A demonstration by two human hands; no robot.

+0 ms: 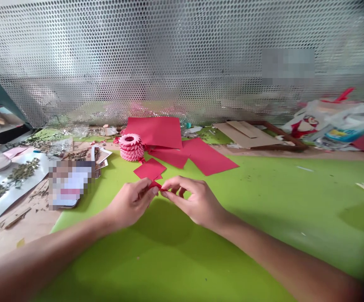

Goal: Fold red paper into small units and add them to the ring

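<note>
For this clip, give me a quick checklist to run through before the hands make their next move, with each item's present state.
1. Left hand grips the small red piece: ok, between thumb and fingers.
2. Right hand has hold of it too: ok, pinched at the right end.
3. Creases on the piece are sharp: cannot tell, the fingers cover much of it.
4. Ringed paper model stands upright: ok, beyond the left hand.
5. Small red sheet is free of the fingers: cannot tell, it lies just past them.
6. Larger red sheets are neatly squared up: not ok, they lie at differing angles.
</note>
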